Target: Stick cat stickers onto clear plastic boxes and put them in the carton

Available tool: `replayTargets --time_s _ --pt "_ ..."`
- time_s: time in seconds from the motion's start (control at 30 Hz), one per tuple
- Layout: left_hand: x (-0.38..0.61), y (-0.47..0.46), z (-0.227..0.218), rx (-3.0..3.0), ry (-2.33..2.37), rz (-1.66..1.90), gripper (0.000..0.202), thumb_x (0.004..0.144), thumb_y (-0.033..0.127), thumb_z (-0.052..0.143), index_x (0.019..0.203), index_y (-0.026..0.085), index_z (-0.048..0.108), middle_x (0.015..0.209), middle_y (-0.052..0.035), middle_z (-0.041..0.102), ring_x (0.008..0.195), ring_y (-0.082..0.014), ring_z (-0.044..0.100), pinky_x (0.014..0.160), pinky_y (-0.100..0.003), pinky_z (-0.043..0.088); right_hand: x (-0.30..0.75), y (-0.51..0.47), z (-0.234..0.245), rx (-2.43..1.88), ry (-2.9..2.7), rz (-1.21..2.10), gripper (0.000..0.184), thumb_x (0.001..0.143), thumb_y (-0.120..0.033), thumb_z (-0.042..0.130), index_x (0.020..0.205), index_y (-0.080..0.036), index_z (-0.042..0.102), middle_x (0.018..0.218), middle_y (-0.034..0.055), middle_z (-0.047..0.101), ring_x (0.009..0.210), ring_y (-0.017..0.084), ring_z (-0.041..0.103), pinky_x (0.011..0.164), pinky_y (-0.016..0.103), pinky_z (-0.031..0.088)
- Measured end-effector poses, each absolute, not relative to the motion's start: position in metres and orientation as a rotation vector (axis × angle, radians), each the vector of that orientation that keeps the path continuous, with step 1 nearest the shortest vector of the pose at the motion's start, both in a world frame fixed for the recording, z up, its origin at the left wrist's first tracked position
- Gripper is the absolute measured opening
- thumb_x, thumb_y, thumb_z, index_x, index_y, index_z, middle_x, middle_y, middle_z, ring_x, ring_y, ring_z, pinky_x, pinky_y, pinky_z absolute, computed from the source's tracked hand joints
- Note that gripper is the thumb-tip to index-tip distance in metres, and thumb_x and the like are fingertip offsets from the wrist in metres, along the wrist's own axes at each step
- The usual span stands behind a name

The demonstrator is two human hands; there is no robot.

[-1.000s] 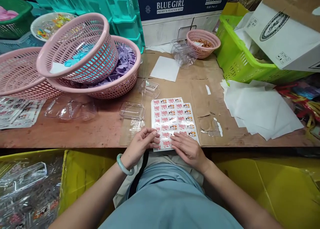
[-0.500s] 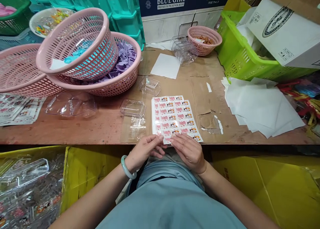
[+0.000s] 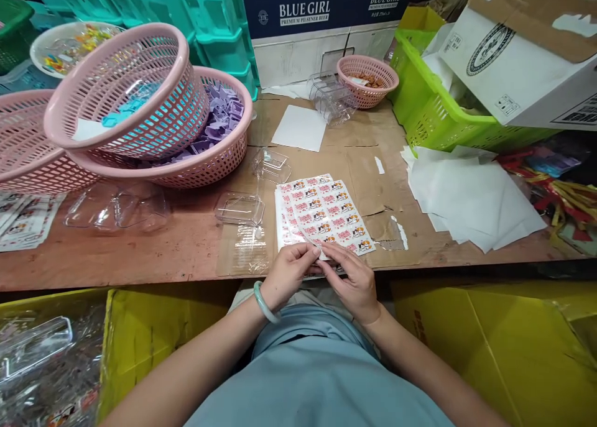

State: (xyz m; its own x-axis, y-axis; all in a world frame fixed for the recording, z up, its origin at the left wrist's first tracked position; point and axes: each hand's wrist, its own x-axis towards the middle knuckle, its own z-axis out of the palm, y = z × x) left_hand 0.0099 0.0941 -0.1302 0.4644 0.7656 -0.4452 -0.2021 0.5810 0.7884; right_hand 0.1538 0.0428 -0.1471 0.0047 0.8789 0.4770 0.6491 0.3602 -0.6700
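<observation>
A stack of sticker sheets printed with cats and pink lettering lies at the table's front edge. My left hand pinches the near left corner of the top sheet, which curls up a little from the sheets under it. Close against it, my right hand has thumb and fingers closed on the same lifted corner. The fingertips of both hands nearly meet there and hide part of the corner. Left of the stack sits a clear plastic case, and behind it another small clear case.
Pink baskets with purple and blue parts stand at the left. White sheets lie at the right before a lime-green crate. A small pink basket stands behind. Yellow boxes flank me below the table edge.
Both hands have closed on the sheet's near corner and lifted it, and the top sheet has turned slightly off the stack. The whole view has shifted a little.
</observation>
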Motion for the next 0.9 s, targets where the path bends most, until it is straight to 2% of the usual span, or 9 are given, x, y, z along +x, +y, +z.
replayTargets --time_s 0.13,0.3,0.53,0.7,0.8,0.9 --pt "0.013 0.094 -0.136 0.946 0.916 0.676 0.037 0.077 0.048 0.065 0.07 0.013 0.059 0.067 0.0003 0.057 0.065 -0.0114 0.057 0.067 -0.026 0.052 0.153 0.042 -0.148 -1.411 -1.629 0.406 0.03 0.085 -0.014 0.061 0.112 -0.025 0.067 0.109 0.0057 0.072 0.1 0.02 0.069 0.091 0.037 0.056" --pt "0.013 0.092 -0.137 1.153 0.967 0.73 0.03 0.085 0.042 0.056 0.073 0.015 0.058 0.071 -0.001 0.055 0.068 -0.0129 0.054 0.065 -0.025 0.051 0.148 0.041 -0.145 -1.481 -1.488 0.573 0.025 0.085 -0.018 0.061 0.108 -0.024 0.07 0.108 0.0056 0.073 0.098 0.02 0.069 0.091 0.036 0.055" --pt "0.02 0.089 -0.138 1.177 0.998 0.73 0.029 0.086 0.044 0.054 0.075 0.017 0.055 0.074 0.0 0.054 0.066 -0.0121 0.058 0.063 -0.025 0.053 0.143 0.043 -0.14 -1.56 -1.076 0.894 0.017 0.085 -0.028 0.062 0.094 -0.022 0.074 0.1 0.006 0.074 0.093 0.021 0.069 0.087 0.035 0.054" --pt "-0.002 0.088 -0.141 1.064 1.05 0.525 0.036 0.084 0.052 0.052 0.071 0.018 0.049 0.065 0.0007 0.056 0.056 -0.0139 0.06 0.056 -0.027 0.05 0.169 0.062 -0.142 -1.344 -0.418 1.08 0.015 0.074 -0.032 0.072 0.08 -0.018 0.072 0.086 0.0048 0.076 0.078 0.018 0.07 0.075 0.031 0.057" --pt "-0.028 0.086 -0.136 1.292 1.172 0.515 0.035 0.085 0.048 0.054 0.069 0.017 0.052 0.064 0.0 0.056 0.055 -0.0124 0.055 0.056 -0.026 0.045 0.194 0.075 -0.139 -1.22 -0.203 1.033 0.016 0.07 -0.03 0.075 0.078 -0.017 0.069 0.085 0.006 0.076 0.077 0.018 0.071 0.076 0.033 0.059" --pt "-0.04 0.082 -0.122 1.53 1.324 0.778 0.023 0.082 0.041 0.062 0.078 0.018 0.061 0.082 -0.0039 0.06 0.072 -0.0143 0.056 0.067 -0.026 0.045 0.196 0.079 -0.131 -1.285 -0.437 0.749 0.013 0.08 -0.031 0.067 0.085 -0.019 0.07 0.094 0.0068 0.075 0.086 0.021 0.072 0.084 0.041 0.058"
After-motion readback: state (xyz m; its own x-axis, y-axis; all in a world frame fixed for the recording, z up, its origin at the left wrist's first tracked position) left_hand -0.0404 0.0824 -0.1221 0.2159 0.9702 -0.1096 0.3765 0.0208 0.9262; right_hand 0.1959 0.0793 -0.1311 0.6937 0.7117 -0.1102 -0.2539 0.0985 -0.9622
